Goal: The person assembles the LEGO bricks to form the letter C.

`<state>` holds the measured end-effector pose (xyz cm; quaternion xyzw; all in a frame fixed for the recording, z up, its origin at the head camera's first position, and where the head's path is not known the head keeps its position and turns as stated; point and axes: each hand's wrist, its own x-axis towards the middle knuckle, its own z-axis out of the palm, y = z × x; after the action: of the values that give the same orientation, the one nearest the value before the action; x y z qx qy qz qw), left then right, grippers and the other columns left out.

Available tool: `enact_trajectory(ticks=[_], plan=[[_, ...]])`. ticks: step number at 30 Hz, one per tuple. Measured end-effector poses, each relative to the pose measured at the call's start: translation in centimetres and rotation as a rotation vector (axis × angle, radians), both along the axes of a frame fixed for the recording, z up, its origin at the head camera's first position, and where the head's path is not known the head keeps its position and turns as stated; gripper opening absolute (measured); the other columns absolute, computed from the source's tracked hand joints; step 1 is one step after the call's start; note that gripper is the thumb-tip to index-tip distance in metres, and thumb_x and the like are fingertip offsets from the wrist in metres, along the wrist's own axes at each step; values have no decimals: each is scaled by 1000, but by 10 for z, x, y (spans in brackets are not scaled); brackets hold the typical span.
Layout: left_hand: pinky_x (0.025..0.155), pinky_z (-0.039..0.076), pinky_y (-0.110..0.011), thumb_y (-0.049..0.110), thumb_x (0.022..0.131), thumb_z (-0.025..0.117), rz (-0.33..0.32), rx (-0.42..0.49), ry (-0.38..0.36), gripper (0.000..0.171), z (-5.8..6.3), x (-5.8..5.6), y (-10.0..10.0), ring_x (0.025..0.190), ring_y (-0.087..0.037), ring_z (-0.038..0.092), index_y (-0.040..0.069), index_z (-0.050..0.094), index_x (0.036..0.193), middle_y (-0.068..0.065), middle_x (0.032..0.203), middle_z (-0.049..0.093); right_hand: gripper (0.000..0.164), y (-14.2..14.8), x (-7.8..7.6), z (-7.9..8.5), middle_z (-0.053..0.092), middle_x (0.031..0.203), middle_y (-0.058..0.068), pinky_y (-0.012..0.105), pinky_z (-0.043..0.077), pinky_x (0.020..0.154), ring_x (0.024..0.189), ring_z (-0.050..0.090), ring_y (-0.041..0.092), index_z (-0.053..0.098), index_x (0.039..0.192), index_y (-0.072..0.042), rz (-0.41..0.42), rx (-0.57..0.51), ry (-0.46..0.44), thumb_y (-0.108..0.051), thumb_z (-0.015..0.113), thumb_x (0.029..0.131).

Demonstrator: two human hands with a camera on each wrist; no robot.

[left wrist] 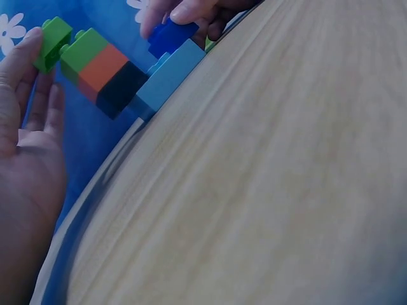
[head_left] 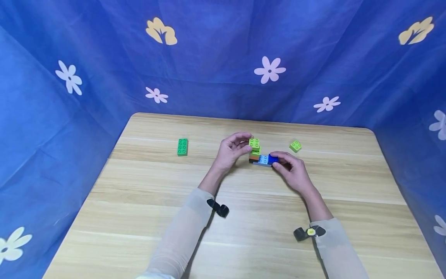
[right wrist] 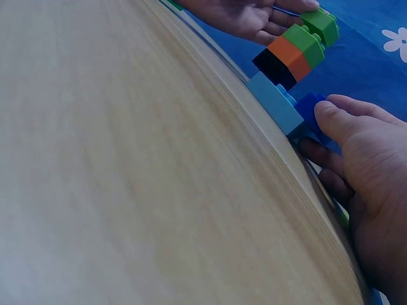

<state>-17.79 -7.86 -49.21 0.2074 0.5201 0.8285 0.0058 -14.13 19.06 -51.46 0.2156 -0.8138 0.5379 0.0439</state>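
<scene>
My left hand [head_left: 230, 152] pinches a lime green toy brick [left wrist: 54, 44] between thumb and fingers, just above a short stack. That stack has a lime green brick [left wrist: 86, 51] on top, an orange brick [right wrist: 289, 57] in the middle and a black brick [left wrist: 121, 89] at the bottom. It stands on one end of a long light blue brick [left wrist: 170, 79], which lies on the table. At the light blue brick's other end, my right hand [head_left: 294, 170] grips a dark blue brick [right wrist: 313, 113] seated on its studs.
Left of the hands lies a long green brick [head_left: 182, 147]. Another lime green brick [head_left: 295, 146] rests on the wooden table [head_left: 244, 240] behind my right hand. A blue flowered cloth [head_left: 216, 62] hangs around the table's back and sides.
</scene>
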Motion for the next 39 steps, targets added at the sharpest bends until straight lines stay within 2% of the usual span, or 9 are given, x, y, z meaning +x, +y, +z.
enact_trajectory(ticks=[4,12,17,22,26,30,36,39], plan=[[106,55,-33,-19,90,71,-20,-41,18,45,-1,0,-1,118,-21,67,12,74,123,-3,125,72,33,0,0,1,71,134,3,17,54,91,111,69,20,73,133,-18,0,8,0,-8,72,101],[108,54,-36,-21,89,70,-24,-116,15,43,-1,2,-1,120,-20,66,-6,66,129,-3,125,72,33,0,1,1,70,136,6,18,55,91,112,70,22,72,134,-17,9,23,8,-10,71,102],[110,53,-40,-22,89,70,-24,-146,21,44,0,3,-1,119,-19,67,-12,61,131,-2,125,72,33,1,0,0,70,135,7,19,55,92,113,70,22,72,134,-16,9,21,16,-9,71,102],[111,51,-45,-21,88,71,-31,-164,30,48,0,3,0,123,-22,65,-12,60,134,-7,131,70,34,0,0,-1,71,134,9,17,54,91,111,70,25,73,134,-14,-2,15,20,-5,72,101],[112,51,-47,-20,89,71,-86,-197,42,56,-2,2,1,127,-25,62,-8,57,142,-13,140,65,35,-1,0,-3,71,134,12,16,53,89,109,71,31,72,133,-9,-13,15,27,0,72,99],[110,52,-42,-15,95,68,-125,-241,61,54,-5,2,3,127,-24,62,-4,55,146,-15,144,62,34,-4,3,2,70,133,16,16,53,88,109,70,36,71,132,-4,-17,7,23,3,71,99],[94,55,-30,-7,100,67,-91,-291,41,43,-5,5,8,111,-19,66,-2,60,142,-13,136,68,32,-10,13,24,70,132,19,16,54,90,110,70,35,70,131,2,2,5,17,4,69,99],[92,55,-29,-4,100,68,-61,-311,37,40,-5,6,9,108,-18,66,-1,63,140,-12,133,69,32,-11,16,31,70,132,19,16,53,91,111,70,33,70,131,1,1,6,12,4,69,99]])
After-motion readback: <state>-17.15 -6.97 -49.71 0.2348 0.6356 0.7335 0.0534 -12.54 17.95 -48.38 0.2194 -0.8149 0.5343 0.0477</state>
